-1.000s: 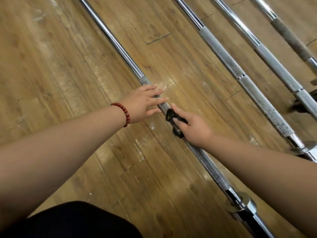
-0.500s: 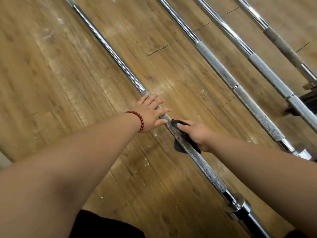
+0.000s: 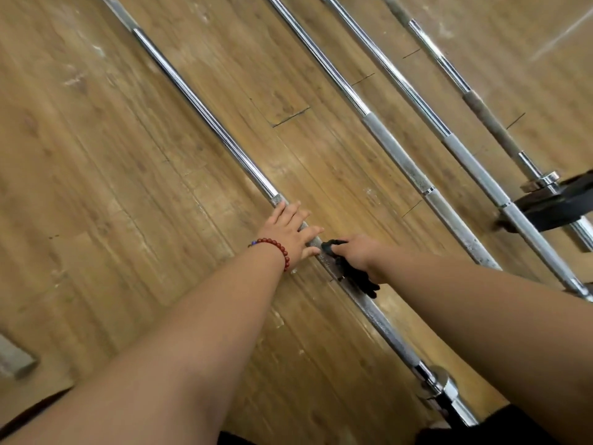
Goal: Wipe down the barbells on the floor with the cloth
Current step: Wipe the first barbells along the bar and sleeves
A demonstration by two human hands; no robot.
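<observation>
Wiping is early on, we judge: our left hand (image 3: 290, 234) lies flat, fingers spread, on the nearest barbell (image 3: 205, 114). Just beside it, our right hand (image 3: 359, 255) grips the black cloth (image 3: 354, 277) against its knurling. The three barbells (image 3: 385, 139) beyond our right hand are still to do.

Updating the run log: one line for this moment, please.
left hand: open, resting on nearest chrome steel barbell | right hand: holds black cloth on same bar | stage: wiping

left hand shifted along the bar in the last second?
No. The left hand rests at the knurling's start on the nearest barbell, as before.
</observation>
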